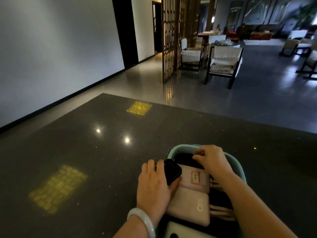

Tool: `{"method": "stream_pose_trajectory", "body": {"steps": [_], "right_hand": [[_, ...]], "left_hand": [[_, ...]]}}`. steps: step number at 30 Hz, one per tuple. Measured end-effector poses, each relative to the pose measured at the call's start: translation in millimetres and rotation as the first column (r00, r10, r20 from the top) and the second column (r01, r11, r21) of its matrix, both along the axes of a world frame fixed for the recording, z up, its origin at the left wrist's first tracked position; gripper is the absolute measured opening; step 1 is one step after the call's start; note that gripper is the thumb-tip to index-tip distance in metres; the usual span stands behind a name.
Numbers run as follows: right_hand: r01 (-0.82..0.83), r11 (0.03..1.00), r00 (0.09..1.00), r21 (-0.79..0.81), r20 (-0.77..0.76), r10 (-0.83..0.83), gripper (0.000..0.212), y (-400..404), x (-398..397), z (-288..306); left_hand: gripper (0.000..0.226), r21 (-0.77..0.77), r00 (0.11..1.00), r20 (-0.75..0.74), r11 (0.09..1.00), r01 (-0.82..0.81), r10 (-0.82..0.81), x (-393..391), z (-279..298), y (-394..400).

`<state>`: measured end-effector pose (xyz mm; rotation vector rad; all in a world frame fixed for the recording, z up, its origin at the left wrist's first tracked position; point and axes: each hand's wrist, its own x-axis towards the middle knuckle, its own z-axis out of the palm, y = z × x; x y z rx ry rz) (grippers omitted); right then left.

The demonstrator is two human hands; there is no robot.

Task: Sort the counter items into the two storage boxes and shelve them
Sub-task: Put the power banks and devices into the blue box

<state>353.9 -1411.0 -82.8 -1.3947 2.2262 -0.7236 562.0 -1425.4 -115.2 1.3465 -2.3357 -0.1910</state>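
Observation:
A pale green storage box [237, 166] stands on the dark speckled counter [89, 152] near its front edge. Inside lie pink flat cases [190, 201], one with a red-framed label [195, 177], plus dark items and a striped cloth [221, 212]. My left hand [154, 188] grips a small black case [172, 170] at the box's left side, above the pink cases. My right hand [212, 160] reaches into the far end of the box, fingers pinched on a dark item [185, 159] there. A white object [185, 231] shows at the bottom edge.
Two yellow lattice-shaped light patches [58, 188] and lamp reflections lie on the counter. Beyond its far edge is grey floor, a wooden lattice screen [171, 38], white armchairs [223, 60] and a lounge. A white wall runs along the left.

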Motion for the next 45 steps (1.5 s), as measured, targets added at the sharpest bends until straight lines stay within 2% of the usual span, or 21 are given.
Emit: {"method": "stream_pose_trajectory", "body": {"steps": [3,7,10,13,15,18,21,23,25,28,30,33,37,40,45], "right_hand": [[0.059,0.994,0.980,-0.091,0.193,-0.040,0.003,4,3,19],[-0.101,0.994,0.895,-0.040,0.432,0.108,0.013,17,14,33],[-0.068,0.994,0.828,-0.087,0.551,0.104,0.018,28,19,38],[-0.041,0.994,0.792,-0.103,0.603,0.095,0.014,36,15,43],[-0.065,0.994,0.813,-0.091,0.573,0.105,0.010,42,14,46],[0.026,0.991,0.865,-0.130,0.501,0.042,0.012,50,3,52],[0.159,0.963,0.921,-0.217,0.385,-0.065,0.013,54,-19,57],[0.211,0.946,0.949,-0.247,0.283,-0.138,0.012,52,-36,57],[0.199,0.958,0.973,-0.208,0.161,-0.168,0.013,48,-47,53],[0.168,0.974,0.984,-0.153,0.082,-0.157,0.016,39,-52,37],[0.153,0.981,0.988,-0.118,0.054,-0.147,0.014,32,-49,24],[0.136,0.990,0.990,-0.038,0.049,-0.135,0.018,23,-44,7],[0.086,0.993,0.996,0.079,-0.020,-0.085,0.023,14,-38,-10],[0.092,0.986,0.996,0.136,-0.002,-0.093,0.025,6,-37,-15],[0.103,0.991,0.993,0.089,0.041,-0.107,0.025,8,-37,-21]], "left_hand": [[0.065,-0.009,0.999,-0.033,1.000,0.028,-0.028,-1,6,0],[0.062,-0.073,0.985,-0.162,0.996,0.056,-0.067,-13,24,0],[0.058,-0.150,0.966,-0.225,0.984,0.096,-0.128,-24,33,-1],[0.060,-0.110,0.952,-0.253,0.982,0.151,-0.174,-31,33,-2],[0.065,-0.080,0.938,-0.276,0.978,0.194,-0.209,-33,31,-1],[0.070,-0.007,0.920,-0.300,0.965,0.264,-0.253,-35,27,-1],[0.064,0.008,0.965,-0.225,0.990,0.143,-0.138,-28,21,-8],[0.052,0.104,0.990,-0.133,0.993,0.062,-0.048,-21,14,-14],[0.042,0.231,0.996,-0.082,0.971,0.064,-0.046,-19,7,-18],[0.036,0.459,0.988,-0.144,0.880,0.123,-0.063,-18,5,-18],[0.028,0.530,0.976,-0.208,0.833,0.161,-0.056,-18,6,-19],[0.015,0.567,0.969,-0.244,0.808,0.158,-0.018,-17,9,-18],[0.041,0.635,0.960,-0.277,0.757,0.151,0.041,-18,17,-13],[0.036,0.594,0.980,-0.197,0.795,0.124,-0.005,-18,17,-13],[0.039,0.576,0.988,-0.155,0.812,0.097,-0.007,-17,13,-15]]}}
